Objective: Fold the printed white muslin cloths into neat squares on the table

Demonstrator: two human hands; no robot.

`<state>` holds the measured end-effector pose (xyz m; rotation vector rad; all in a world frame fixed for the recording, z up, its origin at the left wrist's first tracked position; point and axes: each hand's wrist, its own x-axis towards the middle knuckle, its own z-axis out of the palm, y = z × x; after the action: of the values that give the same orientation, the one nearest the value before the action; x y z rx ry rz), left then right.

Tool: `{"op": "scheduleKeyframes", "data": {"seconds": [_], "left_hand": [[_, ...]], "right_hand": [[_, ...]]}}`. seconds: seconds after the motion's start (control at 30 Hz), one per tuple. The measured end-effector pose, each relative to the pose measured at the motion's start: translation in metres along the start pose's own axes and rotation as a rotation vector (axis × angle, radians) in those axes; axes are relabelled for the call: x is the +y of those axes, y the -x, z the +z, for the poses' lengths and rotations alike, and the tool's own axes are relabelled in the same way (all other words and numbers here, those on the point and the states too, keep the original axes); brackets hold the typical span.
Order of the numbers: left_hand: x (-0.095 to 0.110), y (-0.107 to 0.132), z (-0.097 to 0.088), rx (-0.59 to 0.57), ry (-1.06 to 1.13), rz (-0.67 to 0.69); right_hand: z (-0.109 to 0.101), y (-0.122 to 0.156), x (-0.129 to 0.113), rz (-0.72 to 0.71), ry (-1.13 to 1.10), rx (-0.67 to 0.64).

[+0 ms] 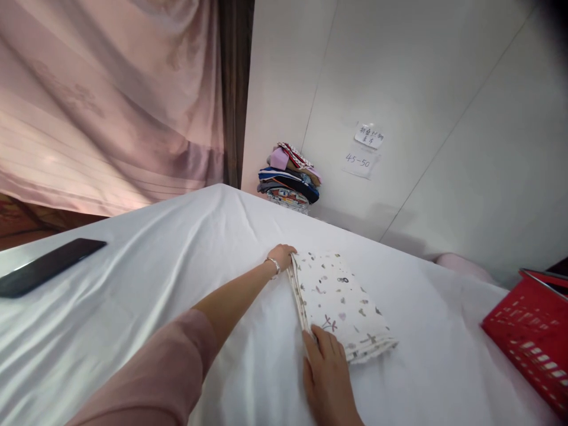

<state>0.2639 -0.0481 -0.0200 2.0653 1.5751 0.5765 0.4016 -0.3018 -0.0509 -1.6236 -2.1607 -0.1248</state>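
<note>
A white cloth printed with small grey, brown and pink figures lies folded in several layers on the white-covered table. At its far left corner, my left hand, with a silver bracelet on the wrist, pinches the layers. My right hand grips the near left corner, fingers on top and the thumb along the side edge. The layered left edge runs between the two hands. Loose layers show at the near right end of the cloth. Part of each hand's grip is hidden behind the fingers.
A red plastic basket stands at the right edge. A dark flat device lies at the left. Folded clothes are stacked against the wall behind the table, below handwritten notes. A pink curtain hangs at the back left.
</note>
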Motion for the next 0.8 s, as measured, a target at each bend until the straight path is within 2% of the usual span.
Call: {"op": "scheduleKeyframes", "data": {"seconds": [0.23,0.4,0.53,0.73,0.8], "left_hand": [[-0.013,-0.01,0.013,0.043,0.107,-0.151],[-0.014,-0.013,0.01,0.003,0.096,-0.11],[-0.009,-0.004,0.002,0.004,0.005,0.017],[-0.001,0.018,-0.002,-0.024,-0.18,0.385],[-0.003,0.02,0.0,-0.029,-0.243,0.452]], "right_hand": [[0.005,0.003,-0.004,-0.035,0.033,0.012],[0.006,0.004,-0.004,-0.04,0.034,0.052],[0.006,0.004,-0.006,-0.046,0.058,0.091],[0.006,0.003,-0.006,-0.083,0.087,0.12],[0.007,0.003,-0.007,-0.08,0.093,0.122]]}}
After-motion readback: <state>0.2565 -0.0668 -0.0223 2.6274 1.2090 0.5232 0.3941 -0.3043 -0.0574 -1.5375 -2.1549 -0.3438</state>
